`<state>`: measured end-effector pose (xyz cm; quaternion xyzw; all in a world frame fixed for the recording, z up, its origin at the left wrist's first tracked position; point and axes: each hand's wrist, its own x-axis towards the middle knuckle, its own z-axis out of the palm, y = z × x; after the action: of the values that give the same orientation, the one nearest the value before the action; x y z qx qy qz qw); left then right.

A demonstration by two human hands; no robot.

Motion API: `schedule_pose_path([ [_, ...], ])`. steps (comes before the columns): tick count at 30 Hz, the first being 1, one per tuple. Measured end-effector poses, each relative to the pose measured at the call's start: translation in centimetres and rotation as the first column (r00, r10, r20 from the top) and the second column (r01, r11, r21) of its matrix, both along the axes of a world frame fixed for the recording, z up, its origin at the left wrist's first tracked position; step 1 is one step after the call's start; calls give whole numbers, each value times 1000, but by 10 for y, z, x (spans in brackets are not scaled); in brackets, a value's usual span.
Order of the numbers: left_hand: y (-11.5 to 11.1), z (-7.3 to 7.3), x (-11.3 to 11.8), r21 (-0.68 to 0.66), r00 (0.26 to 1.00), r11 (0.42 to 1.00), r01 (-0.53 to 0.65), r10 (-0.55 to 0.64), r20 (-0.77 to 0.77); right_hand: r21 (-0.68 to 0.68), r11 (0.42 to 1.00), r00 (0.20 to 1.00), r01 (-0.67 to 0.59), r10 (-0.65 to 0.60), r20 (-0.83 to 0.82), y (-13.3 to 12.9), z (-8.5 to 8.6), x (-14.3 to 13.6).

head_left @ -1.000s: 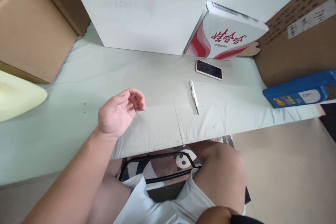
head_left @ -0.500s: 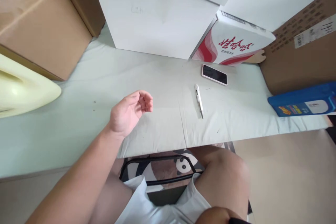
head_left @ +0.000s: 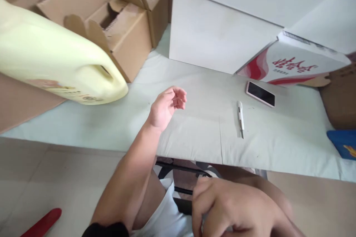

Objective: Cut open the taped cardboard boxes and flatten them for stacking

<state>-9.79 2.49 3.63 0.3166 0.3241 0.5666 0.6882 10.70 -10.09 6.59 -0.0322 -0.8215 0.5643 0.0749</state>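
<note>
My left hand [head_left: 168, 107] hovers over the cloth-covered table [head_left: 197, 129]. Its fingers are loosely curled, its palm is partly visible, and nothing is in it. Low in the view, in front of my lap, is my right hand [head_left: 230, 203], back upward and fingers bent down with gaps between them. Its fingertips are partly out of sight, and I see nothing held. A white utility knife [head_left: 240, 118], blade showing toward me, lies right of my left hand. Behind it, a phone [head_left: 260, 94] in a pink case rests with its dark screen up.
A pale yellow jug [head_left: 66, 55] and open cardboard boxes [head_left: 130, 40] stand at left. White boxes [head_left: 217, 29] and a red-and-white carton [head_left: 294, 59] line the back. At right are a brown box [head_left: 340, 96] and a blue package [head_left: 343, 144].
The view has swung left, showing more of the jug and boxes. My right hand has risen into view above my lap. My left hand keeps its curled pose.
</note>
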Motion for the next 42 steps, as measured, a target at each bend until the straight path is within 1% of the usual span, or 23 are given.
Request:
schedule_pose_path([
  [2,0,8,-15,12,992,992,-124,124,26,-51,998,989,46,-53,-138,10,3,-14],
  [4,-2,16,-26,12,975,976,-218,217,46,-100,981,967,165,-181,-181,27,8,-32],
  [7,-3,23,-32,28,966,965,-260,259,21,-122,916,896,382,-399,-195,66,17,-66],
  [8,-3,24,-32,36,961,960,-276,276,8,-122,881,845,457,-473,-250,83,20,-79],
  [9,-3,24,-32,45,952,951,-304,305,1,-117,833,799,540,-552,-241,101,22,-92],
  [11,-2,24,-31,59,925,923,-380,381,4,-124,686,657,717,-724,-209,140,24,-120],
  [12,-2,24,-31,72,905,903,-424,425,6,-99,642,625,760,-764,-157,160,25,-135],
  [13,-3,24,-31,90,884,880,-466,467,3,-61,639,630,767,-768,-118,179,25,-149],
  [14,-4,25,-31,112,860,855,-507,511,-7,-19,643,636,765,-761,-128,197,25,-162],
  [16,-7,29,-32,167,785,777,-607,619,-21,54,685,684,726,-712,-159,227,24,-186],
  [17,-9,32,-31,190,724,712,-676,690,-10,79,708,710,701,-686,-157,238,23,-196],
  [19,-13,41,-30,204,574,556,-806,818,41,101,758,764,644,-633,-124,253,23,-210],
  [21,-19,52,-28,189,437,414,-890,894,101,125,802,811,584,-579,-79,258,24,-217],
  [22,-22,58,-27,183,401,376,-908,908,121,142,816,827,561,-559,-60,258,25,-218],
  [24,-29,68,-26,192,388,360,-913,911,139,168,823,838,543,-545,-36,254,27,-216],
  [27,-40,76,-25,273,434,391,-879,893,120,172,786,802,594,-596,-41,245,26,-206],
  [29,-47,76,-25,387,451,372,-844,882,135,173,725,743,667,-663,-91,239,22,-196],
  [31,-52,74,-26,504,460,317,-803,868,187,152,644,661,750,-731,-166,234,19,-184],
  [33,-56,73,-26,567,480,289,-771,849,221,97,566,573,818,-789,-222,229,17,-170],
  [37,-59,72,-25,586,506,307,-750,837,209,-52,398,373,916,-892,-254,216,20,-135],
  [39,-56,71,-23,591,496,289,-753,839,223,-140,310,262,941,-923,-280,208,21,-118],
  [41,-49,68,-22,593,493,268,-760,831,256,-215,260,180,941,-926,-330,196,23,-101],
  [42,-45,66,-21,594,491,253,-764,825,280,-238,254,156,937,-918,-365,188,23,-92],
])
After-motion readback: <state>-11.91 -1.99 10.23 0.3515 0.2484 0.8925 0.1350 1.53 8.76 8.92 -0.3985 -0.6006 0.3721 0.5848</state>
